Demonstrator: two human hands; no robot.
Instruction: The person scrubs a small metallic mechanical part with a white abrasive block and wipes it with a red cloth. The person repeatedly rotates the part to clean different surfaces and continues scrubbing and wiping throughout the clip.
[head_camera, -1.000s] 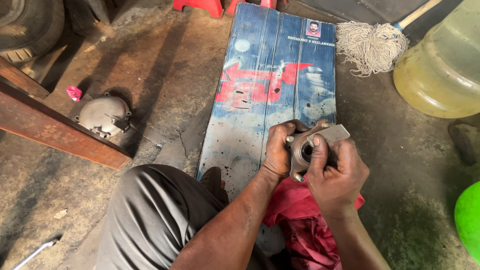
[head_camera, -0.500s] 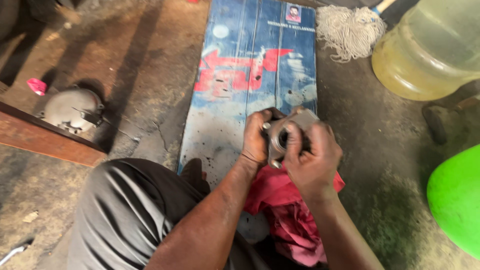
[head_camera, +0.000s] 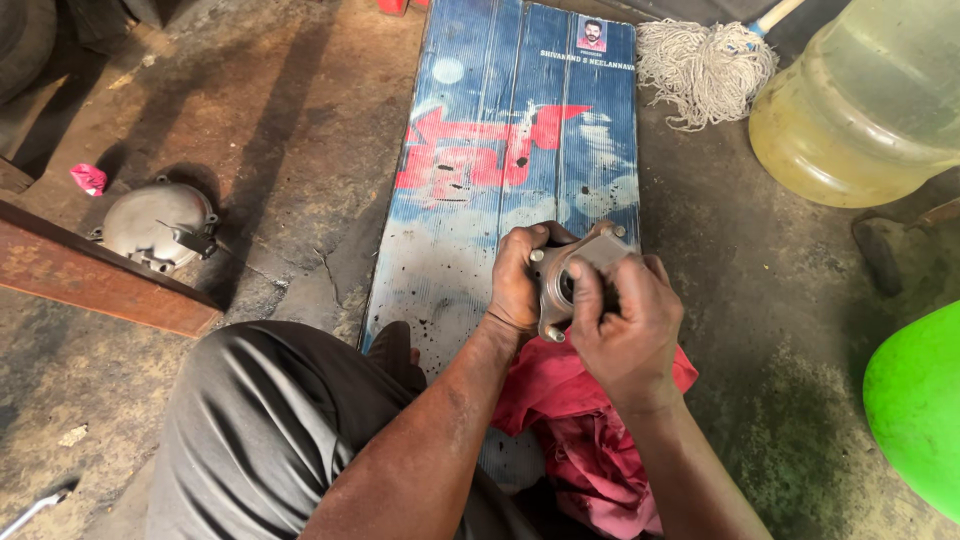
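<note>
Just above the red rag (head_camera: 580, 440) on the person's lap, both hands clasp a grey metal housing (head_camera: 568, 272), its bore facing them: left hand (head_camera: 518, 282) grips the near-left edge, right hand (head_camera: 628, 328) covers the front. Beyond lies a blue board (head_camera: 500, 150), then a mop head (head_camera: 705, 70).

Right hand (head_camera: 625, 325) hides most of the metal housing (head_camera: 570, 272).

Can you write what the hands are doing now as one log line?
left hand: holds metal part | right hand: fingers in its hole | red rag: below
</note>
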